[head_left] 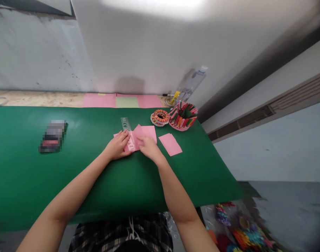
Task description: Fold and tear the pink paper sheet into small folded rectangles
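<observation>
My left hand (119, 144) lies with fingers stretched over a clear plastic ruler (125, 124), pressing it onto a sheet of pink paper (148, 132). The ruler's far end with its cut-out shapes sticks out beyond my fingers. My right hand (148, 146) is closed at the paper's raised flap, just right of the ruler; its fingertips are partly hidden. Part of the sheet stands up in a fold between the two hands. To the right of my right hand, separate pink paper pieces (170, 144) lie flat on the green tabletop (102, 189).
Folded-paper rings (160, 117) and a round folded-paper piece (183, 116) stand at the back right. Behind them are a yellow glue stick (175, 96), tape and a clear bottle (193, 84). A blurred-out phone-like object (53, 135) lies left. Pink sheets (99, 100) line the wall.
</observation>
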`<state>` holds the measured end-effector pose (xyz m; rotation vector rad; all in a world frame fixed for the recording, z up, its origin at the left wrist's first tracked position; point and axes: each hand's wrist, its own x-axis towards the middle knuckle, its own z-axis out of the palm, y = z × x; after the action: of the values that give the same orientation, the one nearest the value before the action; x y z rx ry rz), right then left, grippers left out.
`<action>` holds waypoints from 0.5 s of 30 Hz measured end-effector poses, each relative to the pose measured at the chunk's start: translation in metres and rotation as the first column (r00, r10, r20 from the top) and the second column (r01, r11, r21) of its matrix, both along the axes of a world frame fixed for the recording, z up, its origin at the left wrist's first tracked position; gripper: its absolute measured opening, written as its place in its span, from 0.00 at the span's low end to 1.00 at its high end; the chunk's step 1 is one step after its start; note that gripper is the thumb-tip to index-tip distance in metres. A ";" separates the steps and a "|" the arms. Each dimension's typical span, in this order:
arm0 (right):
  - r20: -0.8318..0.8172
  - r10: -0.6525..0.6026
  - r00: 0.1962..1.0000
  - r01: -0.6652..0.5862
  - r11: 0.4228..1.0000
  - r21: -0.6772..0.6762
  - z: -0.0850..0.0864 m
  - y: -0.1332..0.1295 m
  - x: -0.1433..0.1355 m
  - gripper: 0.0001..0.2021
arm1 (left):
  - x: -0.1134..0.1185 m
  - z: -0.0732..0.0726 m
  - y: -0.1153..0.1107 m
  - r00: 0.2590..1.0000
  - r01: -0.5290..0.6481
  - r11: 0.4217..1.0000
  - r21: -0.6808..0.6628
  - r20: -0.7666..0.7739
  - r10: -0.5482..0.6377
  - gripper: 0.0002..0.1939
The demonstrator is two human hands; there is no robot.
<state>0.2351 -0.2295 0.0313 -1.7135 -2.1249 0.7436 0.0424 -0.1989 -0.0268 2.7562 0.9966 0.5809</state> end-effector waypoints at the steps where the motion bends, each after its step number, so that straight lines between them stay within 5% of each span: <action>1: -0.040 -0.015 0.999 0.015 1.000 -0.011 -0.001 0.000 0.001 0.25 | 0.000 0.001 -0.001 1.000 0.011 1.000 0.008 -0.012 -0.011 0.35; 6: -0.168 0.020 0.986 -0.024 0.999 -0.022 -0.002 0.000 0.000 0.29 | -0.001 0.007 -0.004 0.999 0.048 0.999 0.004 -0.024 -0.048 0.36; 15: -0.168 0.000 0.986 -0.006 0.999 -0.034 0.001 -0.001 -0.001 0.28 | -0.004 0.001 -0.003 0.996 0.091 0.994 -0.055 0.027 -0.090 0.35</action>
<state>0.2339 -0.2301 0.0322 -1.6037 -2.0121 0.8976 0.0382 -0.2021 -0.0253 2.7219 0.8638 0.5621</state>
